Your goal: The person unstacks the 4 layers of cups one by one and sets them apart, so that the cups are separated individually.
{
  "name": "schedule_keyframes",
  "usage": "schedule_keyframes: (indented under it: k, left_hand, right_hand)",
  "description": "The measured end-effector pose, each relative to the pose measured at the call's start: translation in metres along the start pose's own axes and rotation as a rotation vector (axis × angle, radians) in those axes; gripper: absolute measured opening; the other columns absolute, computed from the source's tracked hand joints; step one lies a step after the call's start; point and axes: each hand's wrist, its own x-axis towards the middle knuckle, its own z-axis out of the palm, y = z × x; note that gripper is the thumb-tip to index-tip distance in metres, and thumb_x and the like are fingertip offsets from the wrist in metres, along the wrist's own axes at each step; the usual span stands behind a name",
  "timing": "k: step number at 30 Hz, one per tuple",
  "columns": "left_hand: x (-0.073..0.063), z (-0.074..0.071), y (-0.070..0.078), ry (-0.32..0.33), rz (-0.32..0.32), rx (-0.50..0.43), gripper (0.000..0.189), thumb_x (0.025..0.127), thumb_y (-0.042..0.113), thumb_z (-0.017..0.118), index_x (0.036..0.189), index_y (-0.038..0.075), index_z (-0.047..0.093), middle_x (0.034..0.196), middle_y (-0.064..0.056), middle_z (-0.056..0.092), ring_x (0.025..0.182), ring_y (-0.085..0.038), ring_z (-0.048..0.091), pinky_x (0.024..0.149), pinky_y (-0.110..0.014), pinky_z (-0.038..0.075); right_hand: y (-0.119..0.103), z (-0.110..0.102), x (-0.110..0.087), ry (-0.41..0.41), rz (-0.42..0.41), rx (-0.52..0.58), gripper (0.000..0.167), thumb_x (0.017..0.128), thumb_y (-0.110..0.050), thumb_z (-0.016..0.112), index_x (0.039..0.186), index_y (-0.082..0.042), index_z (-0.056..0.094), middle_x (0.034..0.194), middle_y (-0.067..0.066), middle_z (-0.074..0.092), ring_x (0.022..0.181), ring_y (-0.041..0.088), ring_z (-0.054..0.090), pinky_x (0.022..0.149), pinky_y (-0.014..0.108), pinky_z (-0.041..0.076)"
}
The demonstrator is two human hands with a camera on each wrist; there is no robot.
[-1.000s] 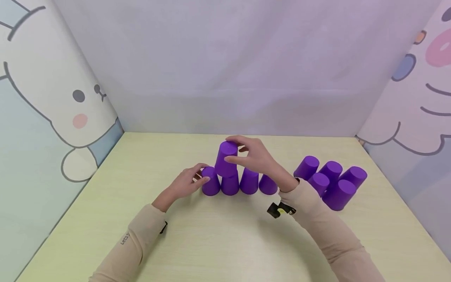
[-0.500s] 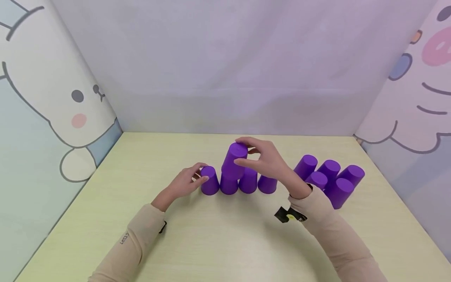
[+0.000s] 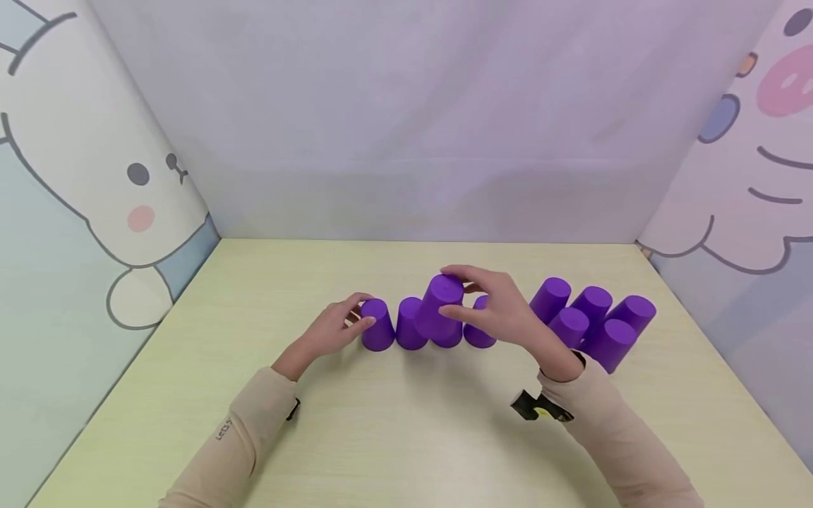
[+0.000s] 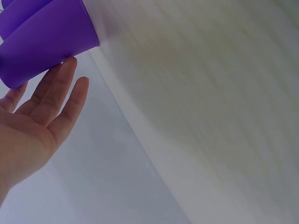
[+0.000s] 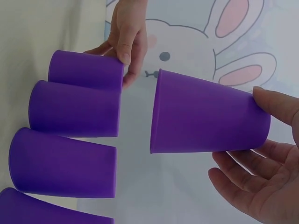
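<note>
Several upside-down purple cups stand in a row on the table. My left hand (image 3: 327, 330) holds the leftmost cup (image 3: 377, 330) near its top, thumb in front and fingers behind. In the left wrist view, fingertips touch the side of that cup (image 4: 51, 42). My right hand (image 3: 502, 307) grips another upside-down purple cup (image 3: 435, 310) near its closed end. This raised cup overlaps the third cup of the row in the head view. From the right wrist, a gap shows between the held cup (image 5: 205, 116) and the row's second cup (image 5: 74, 109).
To the right, a cluster of several upside-down purple cups (image 3: 610, 344) stands beside my right forearm. The pale wooden table (image 3: 394, 437) meets a light curtain (image 3: 406, 169) at the back. Cartoon-printed panels (image 3: 70, 212) flank both sides.
My right hand has carried its cup rightward, from over the second cup to over the third, and lower in the last half second. The left hand has stayed at the leftmost cup.
</note>
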Motion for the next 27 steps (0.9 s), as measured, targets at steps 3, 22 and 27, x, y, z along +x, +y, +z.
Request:
schedule_keyframes:
  k: [3, 22, 27]
  left_hand:
    - [0.0, 0.0, -0.001, 0.003, -0.001, -0.004, 0.037, 0.093, 0.028, 0.053, 0.121, 0.006, 0.048, 0.094, -0.007, 0.062, 0.082, -0.019, 0.06, 0.067, -0.029, 0.049]
    - [0.0, 0.0, -0.002, 0.0, -0.012, 0.003, 0.036, 0.093, 0.03, 0.053, 0.121, 0.008, 0.049, 0.092, -0.006, 0.062, 0.081, -0.017, 0.059, 0.066, -0.029, 0.048]
    - [0.001, 0.0, -0.003, 0.0, -0.011, -0.001, 0.036, 0.093, 0.03, 0.053, 0.122, 0.008, 0.049, 0.092, -0.006, 0.062, 0.081, -0.017, 0.059, 0.067, -0.029, 0.048]
  right_hand:
    - [0.0, -0.002, -0.007, -0.003, 0.029, -0.025, 0.049, 0.077, -0.016, 0.074, 0.12, -0.002, 0.056, 0.109, 0.008, 0.063, 0.091, 0.018, 0.059, 0.08, 0.035, 0.048]
    - [0.013, -0.016, -0.047, 0.052, 0.022, -0.116, 0.05, 0.073, -0.014, 0.077, 0.118, -0.003, 0.058, 0.105, 0.004, 0.064, 0.086, 0.013, 0.06, 0.078, 0.033, 0.049]
    - [0.017, -0.021, -0.057, 0.066, 0.026, -0.155, 0.049, 0.072, -0.012, 0.077, 0.117, -0.004, 0.059, 0.106, 0.004, 0.065, 0.086, 0.014, 0.061, 0.077, 0.031, 0.049]
